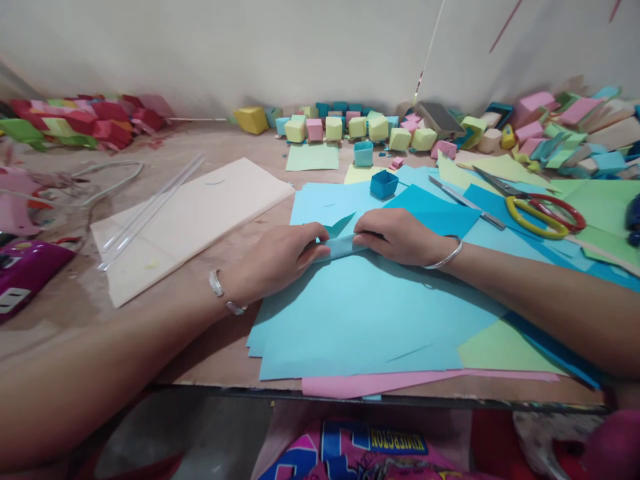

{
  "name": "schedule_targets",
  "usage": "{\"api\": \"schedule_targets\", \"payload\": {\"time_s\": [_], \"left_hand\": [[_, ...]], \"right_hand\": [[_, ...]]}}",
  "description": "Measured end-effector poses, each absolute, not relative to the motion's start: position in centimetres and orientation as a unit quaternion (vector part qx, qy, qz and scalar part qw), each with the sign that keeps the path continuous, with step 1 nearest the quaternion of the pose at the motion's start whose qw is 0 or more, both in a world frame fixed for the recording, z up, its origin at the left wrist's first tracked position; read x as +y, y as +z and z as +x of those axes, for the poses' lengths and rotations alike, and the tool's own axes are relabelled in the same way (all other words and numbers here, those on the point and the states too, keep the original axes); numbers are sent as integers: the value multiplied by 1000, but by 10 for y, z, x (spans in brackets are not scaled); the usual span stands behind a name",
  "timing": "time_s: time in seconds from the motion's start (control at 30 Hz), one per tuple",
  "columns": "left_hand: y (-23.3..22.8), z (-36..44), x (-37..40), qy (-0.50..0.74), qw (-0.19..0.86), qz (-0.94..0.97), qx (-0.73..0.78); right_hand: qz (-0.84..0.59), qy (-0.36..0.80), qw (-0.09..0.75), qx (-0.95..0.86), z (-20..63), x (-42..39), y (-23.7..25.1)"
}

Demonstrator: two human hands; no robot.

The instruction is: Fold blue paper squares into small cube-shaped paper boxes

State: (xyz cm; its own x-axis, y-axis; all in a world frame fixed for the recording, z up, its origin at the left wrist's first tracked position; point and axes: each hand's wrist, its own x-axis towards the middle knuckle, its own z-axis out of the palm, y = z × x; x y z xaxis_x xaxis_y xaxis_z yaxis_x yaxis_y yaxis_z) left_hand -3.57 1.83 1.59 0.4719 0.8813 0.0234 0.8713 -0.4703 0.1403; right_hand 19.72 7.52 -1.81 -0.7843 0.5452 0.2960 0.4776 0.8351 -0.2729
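A small strip of light blue paper (342, 247) is stretched between my two hands, above larger light blue sheets (350, 320). My left hand (277, 260) pinches its left end between thumb and fingers. At the other end, the fingers of my right hand (395, 237) are closed on the paper. A pointed flap of the same paper rises behind the strip. Just beyond my hands stands a small open blue paper box (384, 185), and a lighter blue paper box (363, 154) is behind it.
Scissors with yellow and red handles (543, 217) and a slim cutter (467, 202) lie at right. Left are a cream sheet (200, 220) with clear plastic sticks (150, 213) and a purple power strip (30, 277). Several coloured paper boxes (333, 127) line the wall.
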Motion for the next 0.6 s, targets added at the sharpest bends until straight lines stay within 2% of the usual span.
{"api": "schedule_targets", "payload": {"time_s": [0.23,0.5,0.6], "left_hand": [[16,-37,18,114,86,848,510],[12,-37,18,142,105,833,525],[12,-38,18,112,93,846,512]], "right_hand": [[-286,81,173,-939,196,73,-16],[-296,84,161,-938,197,70,-14],[-304,98,183,-930,198,68,-14]]}}
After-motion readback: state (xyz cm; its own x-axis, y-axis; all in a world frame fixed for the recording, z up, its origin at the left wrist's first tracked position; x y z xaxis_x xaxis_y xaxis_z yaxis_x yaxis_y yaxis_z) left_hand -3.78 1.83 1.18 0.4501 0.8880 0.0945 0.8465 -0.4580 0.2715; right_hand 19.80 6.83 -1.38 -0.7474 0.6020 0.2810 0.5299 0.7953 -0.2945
